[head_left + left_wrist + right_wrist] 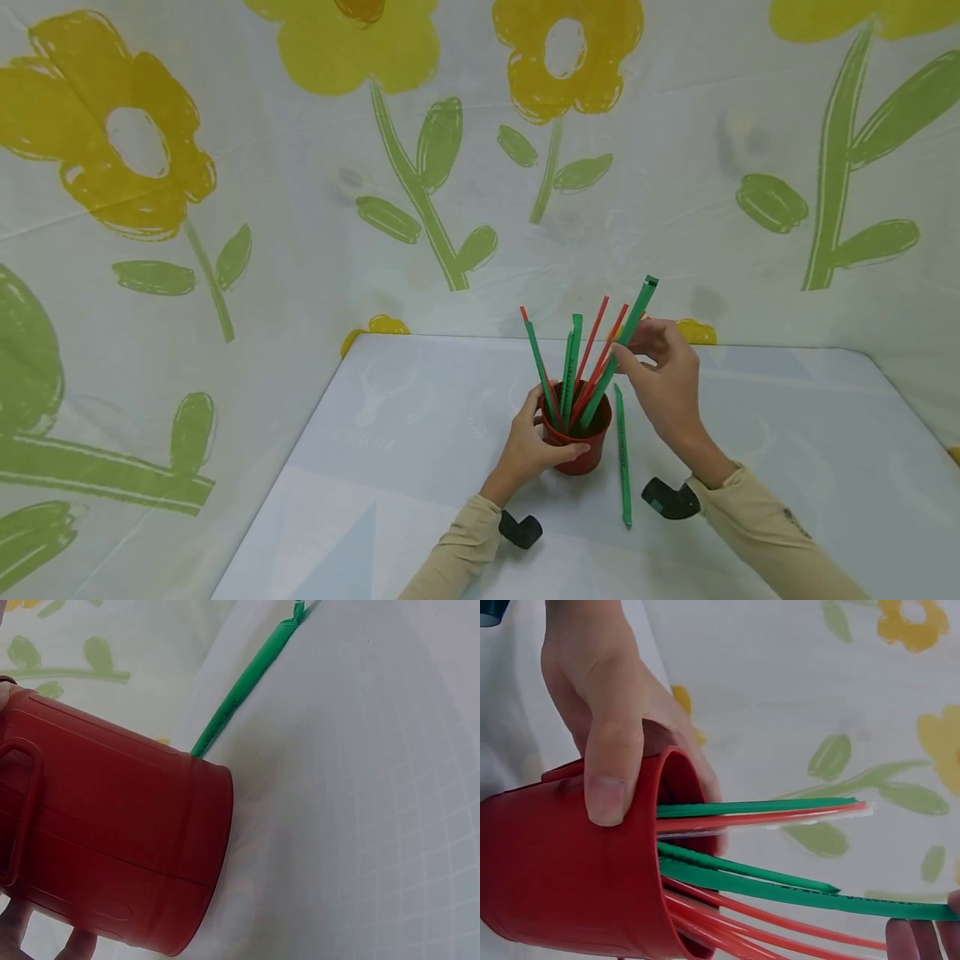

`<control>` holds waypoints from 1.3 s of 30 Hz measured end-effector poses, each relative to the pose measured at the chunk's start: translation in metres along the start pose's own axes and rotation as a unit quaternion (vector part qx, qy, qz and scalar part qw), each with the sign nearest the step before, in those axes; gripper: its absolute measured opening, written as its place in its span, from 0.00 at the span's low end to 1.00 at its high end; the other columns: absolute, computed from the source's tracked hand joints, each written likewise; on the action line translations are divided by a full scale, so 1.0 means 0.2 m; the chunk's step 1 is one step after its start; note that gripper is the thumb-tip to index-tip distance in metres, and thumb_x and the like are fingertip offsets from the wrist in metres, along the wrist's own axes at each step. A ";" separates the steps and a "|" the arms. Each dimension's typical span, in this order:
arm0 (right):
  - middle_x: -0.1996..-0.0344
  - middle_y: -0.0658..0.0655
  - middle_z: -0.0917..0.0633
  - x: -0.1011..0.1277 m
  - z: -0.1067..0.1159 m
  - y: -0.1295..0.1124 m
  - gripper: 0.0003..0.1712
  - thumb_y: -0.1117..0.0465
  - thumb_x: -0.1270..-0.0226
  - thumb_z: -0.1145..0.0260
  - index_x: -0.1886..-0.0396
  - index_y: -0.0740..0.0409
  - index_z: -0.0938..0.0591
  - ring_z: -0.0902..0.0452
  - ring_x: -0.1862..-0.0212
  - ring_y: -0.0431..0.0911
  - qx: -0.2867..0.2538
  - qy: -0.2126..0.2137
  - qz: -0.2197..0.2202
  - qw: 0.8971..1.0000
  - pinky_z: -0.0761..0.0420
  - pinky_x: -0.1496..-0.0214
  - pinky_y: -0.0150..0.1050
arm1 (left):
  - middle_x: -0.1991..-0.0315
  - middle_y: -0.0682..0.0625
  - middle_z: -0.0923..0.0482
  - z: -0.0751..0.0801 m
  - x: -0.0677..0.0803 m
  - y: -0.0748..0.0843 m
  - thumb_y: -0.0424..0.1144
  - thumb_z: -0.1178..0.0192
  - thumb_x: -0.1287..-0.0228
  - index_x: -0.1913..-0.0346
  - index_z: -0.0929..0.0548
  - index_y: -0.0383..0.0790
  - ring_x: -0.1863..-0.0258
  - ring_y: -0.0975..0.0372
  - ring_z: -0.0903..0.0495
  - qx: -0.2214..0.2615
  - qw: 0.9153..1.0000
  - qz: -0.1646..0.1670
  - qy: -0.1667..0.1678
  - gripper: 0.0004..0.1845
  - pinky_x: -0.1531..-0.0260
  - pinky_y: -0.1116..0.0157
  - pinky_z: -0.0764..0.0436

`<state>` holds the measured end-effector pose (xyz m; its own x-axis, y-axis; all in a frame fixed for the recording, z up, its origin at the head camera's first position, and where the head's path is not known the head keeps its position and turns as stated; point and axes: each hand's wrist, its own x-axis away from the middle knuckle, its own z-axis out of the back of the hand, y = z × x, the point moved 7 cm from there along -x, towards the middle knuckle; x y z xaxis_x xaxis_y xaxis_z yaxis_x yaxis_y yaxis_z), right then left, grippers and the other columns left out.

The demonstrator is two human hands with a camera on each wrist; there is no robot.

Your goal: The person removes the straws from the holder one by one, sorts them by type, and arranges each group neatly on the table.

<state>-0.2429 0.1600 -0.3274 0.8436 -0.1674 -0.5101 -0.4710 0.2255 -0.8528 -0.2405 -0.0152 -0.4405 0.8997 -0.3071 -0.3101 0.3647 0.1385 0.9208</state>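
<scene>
A red cup with a side handle (577, 457) stands on the table, and several wrapped drinking straws lean out of its mouth. My left hand (528, 450) grips it round the side, thumb across the front near the rim. With thumb and fingers my right hand (666, 375) pinches a long green-wrapped straw (634, 315), whose lower end is inside the cup. Beside it in the cup are red straws (600, 325) and other green-wrapped ones (574, 350). The right wrist view shows the cup's open mouth and the pinching fingertips (922, 941).
Just right of the cup, another green-wrapped straw (622, 467) lies on the white table (420, 467). A black curved piece (671, 498) is at the right cuff and another (520, 530) at the left. Flower-printed cloth (300, 183) hangs behind the table.
</scene>
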 end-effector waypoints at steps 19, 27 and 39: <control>0.62 0.56 0.19 -0.03 0.11 -0.07 0.18 0.73 0.40 0.36 0.52 0.70 0.29 0.20 0.64 0.43 -0.012 0.018 0.034 0.999 0.18 0.68 0.31 | 0.41 0.45 0.29 0.00 0.00 0.01 0.35 0.28 0.53 0.33 0.38 0.38 0.42 0.56 0.31 0.007 1.000 -0.003 -0.006 0.43 0.49 0.56 0.26; 0.61 0.52 0.19 -0.02 0.14 -0.06 0.19 0.72 0.40 0.35 0.50 0.69 0.28 0.20 0.63 0.42 0.002 0.021 0.024 0.999 0.18 0.66 0.32 | 0.41 0.44 0.29 0.00 0.00 0.00 0.35 0.28 0.54 0.33 0.38 0.37 0.42 0.55 0.32 0.006 1.000 -0.004 -0.004 0.43 0.49 0.54 0.27; 0.61 0.55 0.19 -0.01 0.19 -0.05 0.19 0.72 0.39 0.36 0.49 0.68 0.29 0.20 0.62 0.42 0.017 0.028 0.008 0.999 0.19 0.66 0.31 | 0.41 0.45 0.29 0.00 0.00 0.00 0.36 0.28 0.53 0.33 0.38 0.38 0.42 0.55 0.32 0.007 1.000 -0.003 -0.006 0.43 0.49 0.54 0.27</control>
<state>-0.2308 0.1954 -0.3140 0.8194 -0.2168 -0.5306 -0.4753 0.2604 -0.8404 -0.2406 -0.0144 -0.4404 0.8944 -0.3196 -0.3127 0.3665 0.1233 0.9222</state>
